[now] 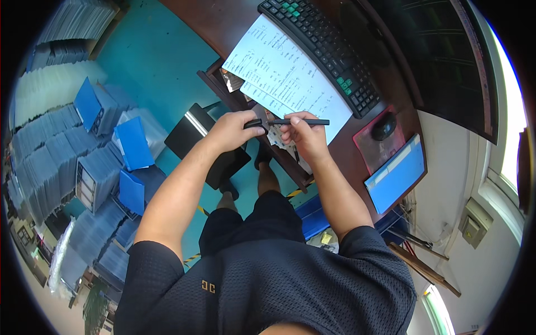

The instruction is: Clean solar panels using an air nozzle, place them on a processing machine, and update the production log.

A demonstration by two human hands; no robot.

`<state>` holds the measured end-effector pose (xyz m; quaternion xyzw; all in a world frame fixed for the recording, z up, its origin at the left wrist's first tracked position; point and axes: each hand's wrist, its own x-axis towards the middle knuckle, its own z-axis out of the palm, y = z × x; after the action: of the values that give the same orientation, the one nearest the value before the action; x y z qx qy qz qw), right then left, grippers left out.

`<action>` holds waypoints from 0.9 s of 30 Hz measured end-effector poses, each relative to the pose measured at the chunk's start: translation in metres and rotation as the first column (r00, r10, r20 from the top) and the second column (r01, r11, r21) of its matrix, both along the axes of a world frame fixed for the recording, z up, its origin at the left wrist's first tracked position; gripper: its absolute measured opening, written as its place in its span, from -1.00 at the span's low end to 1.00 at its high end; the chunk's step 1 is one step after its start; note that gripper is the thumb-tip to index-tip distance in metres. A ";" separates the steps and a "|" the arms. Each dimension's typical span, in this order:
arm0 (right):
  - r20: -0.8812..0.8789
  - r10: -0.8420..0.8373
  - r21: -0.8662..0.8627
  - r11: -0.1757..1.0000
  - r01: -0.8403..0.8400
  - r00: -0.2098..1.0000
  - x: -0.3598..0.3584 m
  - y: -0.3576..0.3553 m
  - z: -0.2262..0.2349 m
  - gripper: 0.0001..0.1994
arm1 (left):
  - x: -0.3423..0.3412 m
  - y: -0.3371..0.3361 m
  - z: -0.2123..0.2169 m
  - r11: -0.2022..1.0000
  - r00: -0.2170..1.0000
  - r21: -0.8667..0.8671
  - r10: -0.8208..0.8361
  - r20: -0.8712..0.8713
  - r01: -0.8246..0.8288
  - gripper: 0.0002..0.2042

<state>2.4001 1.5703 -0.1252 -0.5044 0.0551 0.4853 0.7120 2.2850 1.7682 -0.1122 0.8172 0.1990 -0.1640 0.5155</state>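
Note:
In my right hand (305, 137), the fingers pinch a slim black pen (318, 121) that lies level, its tip pointing toward my left hand. My left hand (234, 132) grips a short black pen cap (254, 124) between thumb and fingers, a small gap from the pen's tip. Both hands are over an open drawer (298, 176) at the desk's near edge, and they hide part of what lies in it. Just beyond them, sheets of white paper (290, 78) covered in handwriting rest on the desk.
A black keyboard (324, 50) borders the papers, with a monitor (446, 61) behind it. To the right are a mouse (383, 127) on a red pad (365, 146) and a blue folder (394, 174). Left of me stand a black stool (187, 134) and several stacks of sheets (47, 148).

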 end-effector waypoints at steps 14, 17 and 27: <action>-0.030 0.106 -0.084 0.991 -0.108 0.994 -0.043 -0.020 0.007 -0.79 | -0.030 -0.035 0.019 0.980 0.992 0.153 -0.126 -0.007 0.126 -0.72; -0.086 0.212 -0.092 0.971 -0.220 0.974 -0.056 -0.023 0.005 -0.72 | -0.025 -0.050 0.017 0.977 0.990 0.166 -0.139 0.020 0.134 -0.72; 0.838 0.242 -0.301 0.952 0.046 0.489 -0.081 -0.048 -0.054 -0.71 | -0.049 -0.068 -0.021 0.971 0.992 0.237 -0.008 -0.129 0.039 -0.18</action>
<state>2.3196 1.5227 -0.1796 -0.7780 -0.2701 0.1928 0.5334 2.2360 1.7006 -0.1331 0.8635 0.2400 -0.1968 0.3977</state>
